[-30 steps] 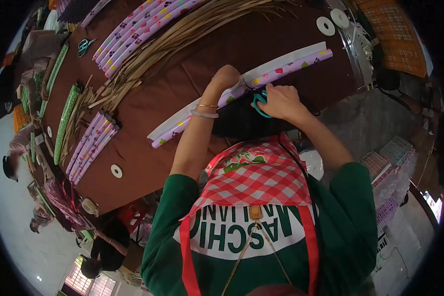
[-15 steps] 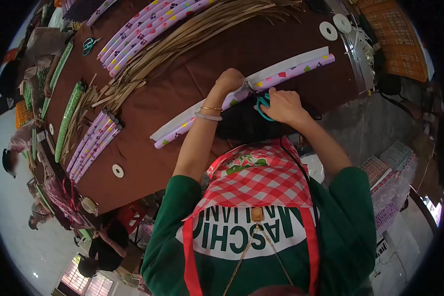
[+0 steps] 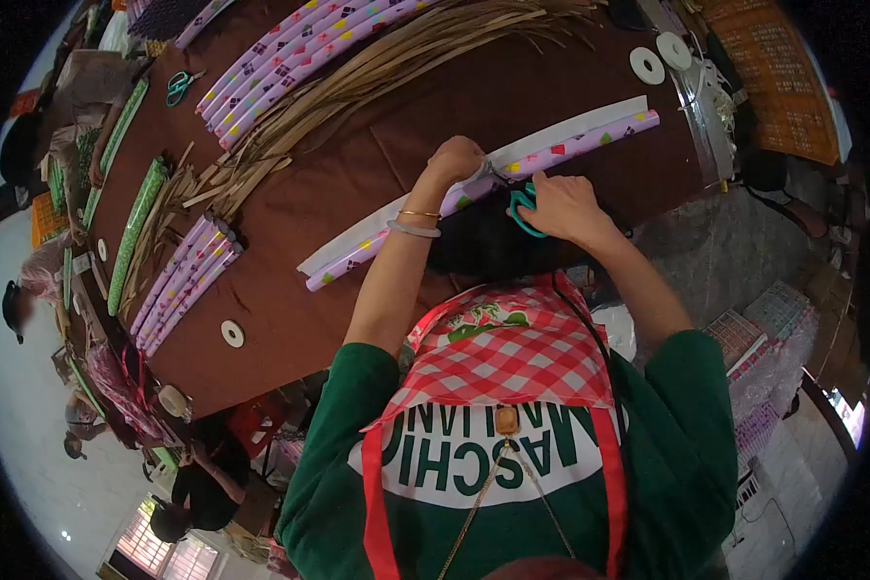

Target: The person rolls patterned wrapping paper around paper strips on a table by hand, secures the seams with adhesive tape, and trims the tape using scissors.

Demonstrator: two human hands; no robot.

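A long lilac roll of patterned wrapping paper (image 3: 590,142) with a white sheet edge (image 3: 570,126) lies slantwise on the table in front of me. My left hand (image 3: 456,159) is closed on the roll near its middle, its fingers partly hidden. In my right hand (image 3: 565,205) are scissors with teal handles (image 3: 523,208). Their blades reach to the roll just right of my left hand, at a dark spot whose detail is too small to make out.
Brown flat strips (image 3: 358,82) lie in a long bundle across the brown table (image 3: 290,338). Several lilac rolls (image 3: 186,282), a green roll (image 3: 137,237), white tape rolls (image 3: 647,66) and a second pair of scissors (image 3: 179,89) rest there. Other people work at the left.
The teal-handled scissors and my right hand have shifted very slightly to the right against the roll. The left hand keeps its place on it.
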